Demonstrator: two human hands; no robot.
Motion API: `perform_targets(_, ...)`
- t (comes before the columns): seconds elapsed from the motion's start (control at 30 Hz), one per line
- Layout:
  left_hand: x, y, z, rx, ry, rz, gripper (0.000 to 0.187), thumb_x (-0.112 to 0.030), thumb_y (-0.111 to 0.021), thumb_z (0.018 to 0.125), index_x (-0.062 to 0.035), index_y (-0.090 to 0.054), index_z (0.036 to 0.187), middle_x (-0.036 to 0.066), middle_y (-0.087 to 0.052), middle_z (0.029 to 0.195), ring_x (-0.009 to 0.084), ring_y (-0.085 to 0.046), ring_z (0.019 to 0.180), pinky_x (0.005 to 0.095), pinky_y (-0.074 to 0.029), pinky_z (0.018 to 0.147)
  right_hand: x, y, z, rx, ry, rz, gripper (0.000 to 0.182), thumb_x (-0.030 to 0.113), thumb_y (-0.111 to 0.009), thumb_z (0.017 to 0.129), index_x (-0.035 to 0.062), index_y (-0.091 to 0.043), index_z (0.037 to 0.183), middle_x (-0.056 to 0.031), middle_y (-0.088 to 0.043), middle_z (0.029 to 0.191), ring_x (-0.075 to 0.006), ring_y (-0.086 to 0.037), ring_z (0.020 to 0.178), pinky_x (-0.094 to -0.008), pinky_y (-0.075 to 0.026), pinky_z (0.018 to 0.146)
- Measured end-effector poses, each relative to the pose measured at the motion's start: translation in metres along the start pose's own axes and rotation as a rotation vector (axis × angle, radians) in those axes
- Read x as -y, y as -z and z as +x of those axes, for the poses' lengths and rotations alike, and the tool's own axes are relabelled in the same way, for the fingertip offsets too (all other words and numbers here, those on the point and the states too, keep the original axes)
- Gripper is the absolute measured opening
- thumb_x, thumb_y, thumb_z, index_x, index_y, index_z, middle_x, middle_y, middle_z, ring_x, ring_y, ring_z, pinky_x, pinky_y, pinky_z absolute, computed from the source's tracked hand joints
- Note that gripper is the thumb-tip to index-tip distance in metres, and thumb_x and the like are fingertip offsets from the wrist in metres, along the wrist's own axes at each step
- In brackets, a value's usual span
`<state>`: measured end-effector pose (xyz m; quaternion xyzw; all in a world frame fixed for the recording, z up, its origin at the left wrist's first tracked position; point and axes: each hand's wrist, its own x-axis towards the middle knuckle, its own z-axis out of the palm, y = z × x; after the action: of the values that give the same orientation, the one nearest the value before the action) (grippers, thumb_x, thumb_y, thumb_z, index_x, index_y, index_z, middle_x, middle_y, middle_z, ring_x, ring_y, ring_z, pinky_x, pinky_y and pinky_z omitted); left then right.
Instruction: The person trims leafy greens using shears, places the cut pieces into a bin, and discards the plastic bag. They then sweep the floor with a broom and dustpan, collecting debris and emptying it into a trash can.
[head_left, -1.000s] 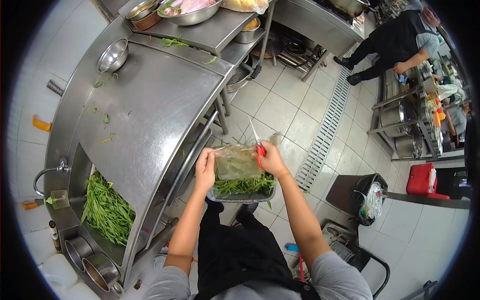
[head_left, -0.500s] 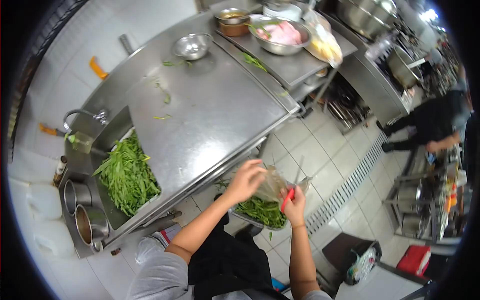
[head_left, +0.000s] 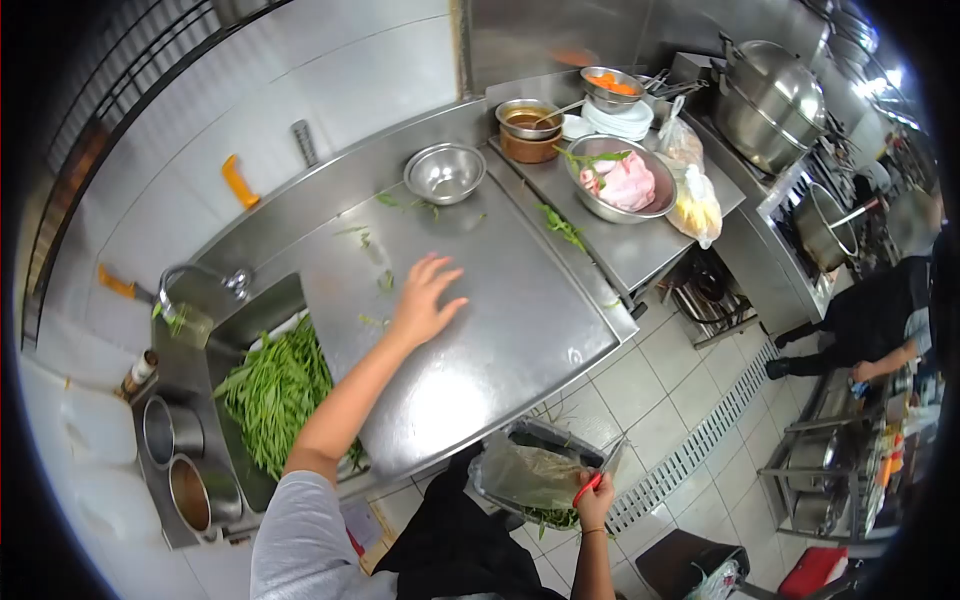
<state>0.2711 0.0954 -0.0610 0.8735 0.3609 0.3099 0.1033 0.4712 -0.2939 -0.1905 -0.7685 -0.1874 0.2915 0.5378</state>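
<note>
My left hand (head_left: 426, 302) is over the steel counter (head_left: 480, 290), its fingers apart and nothing in it. Scraps of green leaves lie around it, and a small steel bowl (head_left: 444, 174) stands beyond. Lower right, my right hand (head_left: 594, 499) is closed on red-handled scissors (head_left: 590, 486), whose blades point up and away. A clear plastic bag (head_left: 525, 474) hangs beside that hand, above a container of cut greens (head_left: 550, 517). Whether the hand also grips the bag, I cannot tell.
The sink on the left holds leafy greens (head_left: 275, 400); two steel pots (head_left: 203, 495) stand beside it. A bowl of pink meat (head_left: 628, 182) sits on the side table at the back. Another person (head_left: 880, 310) stands at the right, past a floor drain (head_left: 690, 435).
My left hand has moved up and left from beside the bag to over the counter. My right hand has lowered with the scissors. The view has shifted too.
</note>
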Motion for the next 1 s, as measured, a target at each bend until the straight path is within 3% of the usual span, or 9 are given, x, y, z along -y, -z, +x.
perform_targets(0.1, -0.019, -0.065, 0.077, -0.025, -0.233, -0.144, 0.041, -0.02, -0.069, 0.072, -0.0078, -0.056, 0.109, 0.013, -0.049, 0.119, 0.0351, -0.04, 0.115, 0.0419, -0.036, 0.095, -0.006, -0.013, 0.0, -0.093, -0.059, 0.054, 0.011, 0.005, -0.061, 0.081, 0.0041, -0.05, 0.079, 0.0035, -0.047, 0.069, -0.0051, -0.042, 0.063, -0.0202, -0.038, 0.057)
perform_targets(0.27, -0.047, -0.159, 0.16, 0.028, 0.283, -0.097, 0.034, -0.018, -0.069, 0.071, -0.0023, -0.056, 0.099, 0.013, -0.052, 0.104, 0.0326, -0.047, 0.097, 0.0414, -0.04, 0.086, 0.01, -0.034, 0.0, -0.278, -0.09, 0.092, 0.012, 0.005, -0.061, 0.08, 0.0054, -0.049, 0.077, 0.0037, -0.047, 0.067, -0.0056, -0.042, 0.062, -0.0211, -0.038, 0.058)
perform_targets(0.47, -0.025, -0.21, 0.161, -0.071, 0.082, -0.206, 0.021, -0.014, -0.068, 0.072, -0.0007, -0.055, 0.082, 0.015, -0.055, 0.084, 0.0316, -0.053, 0.083, 0.0377, -0.043, 0.074, 0.003, -0.042, -0.009, -0.32, -0.122, 0.068, 0.014, 0.005, -0.061, 0.08, 0.0061, -0.048, 0.076, 0.0042, -0.045, 0.067, -0.0059, -0.04, 0.061, -0.0215, -0.037, 0.057)
perform_targets(0.63, -0.004, -0.115, 0.107, 0.0, 0.124, -0.63, 0.015, -0.01, -0.066, 0.074, -0.0014, -0.054, 0.076, 0.009, -0.053, 0.063, 0.0218, -0.052, 0.056, 0.0325, -0.039, 0.052, -0.004, -0.043, -0.009, -0.279, -0.156, 0.096, 0.013, 0.006, -0.06, 0.081, 0.004, -0.048, 0.076, 0.0006, -0.05, 0.068, -0.0073, -0.046, 0.061, -0.0215, -0.042, 0.058)
perform_targets(0.8, 0.088, 0.068, -0.055, -0.041, 0.637, -0.542, 0.012, -0.01, -0.066, 0.077, -0.0029, -0.06, 0.086, -0.005, -0.047, 0.062, 0.0038, -0.041, 0.057, 0.0202, -0.035, 0.051, 0.001, -0.049, -0.002, -0.214, -0.175, 0.159, 0.015, 0.006, -0.059, 0.081, 0.0045, -0.046, 0.075, 0.0, -0.049, 0.068, -0.0083, -0.048, 0.062, -0.0215, -0.042, 0.058)
perform_targets(0.87, 0.132, 0.111, -0.124, 0.056, 0.779, -0.298, 0.027, -0.013, -0.07, 0.072, -0.0009, -0.06, 0.094, 0.002, -0.053, 0.067, 0.0111, -0.049, 0.058, 0.0261, -0.041, 0.055, 0.001, -0.049, 0.0, -0.165, -0.195, 0.153, 0.014, 0.005, -0.058, 0.082, 0.0047, -0.046, 0.075, 0.0, -0.049, 0.068, -0.0085, -0.048, 0.061, -0.0215, -0.042, 0.058)
perform_targets(0.9, 0.149, 0.129, -0.155, 0.223, 0.773, -0.03, 0.049, -0.017, -0.074, 0.065, -0.0008, -0.056, 0.108, 0.014, -0.058, 0.093, 0.0258, -0.057, 0.085, 0.0361, -0.046, 0.074, 0.001, -0.051, 0.002, -0.14, -0.212, 0.155, 0.014, 0.004, -0.058, 0.082, 0.0049, -0.046, 0.075, 0.0, -0.049, 0.068, -0.0086, -0.048, 0.061, -0.0215, -0.042, 0.057)
perform_targets(0.97, 0.139, 0.155, -0.155, 0.55, 0.987, 0.325, 0.07, -0.02, -0.076, 0.06, -0.0014, -0.046, 0.121, 0.02, -0.045, 0.122, 0.0366, -0.041, 0.116, 0.0424, -0.036, 0.095, -0.006, -0.053, 0.004, -0.107, -0.219, 0.108, 0.013, 0.002, -0.056, 0.082, 0.0053, -0.046, 0.075, -0.0002, -0.049, 0.069, -0.0087, -0.048, 0.061, -0.0215, -0.042, 0.056)
perform_targets(1.0, 0.145, 0.156, -0.144, 0.448, 0.832, 0.175, 0.07, -0.021, -0.074, 0.063, -0.002, -0.044, 0.123, 0.021, -0.041, 0.127, 0.0369, -0.035, 0.12, 0.0418, -0.032, 0.098, -0.011, -0.056, 0.007, -0.117, -0.201, 0.117, 0.012, 0.001, -0.056, 0.082, 0.0055, -0.046, 0.076, -0.0002, -0.049, 0.068, -0.0087, -0.048, 0.06, -0.0216, -0.042, 0.056)
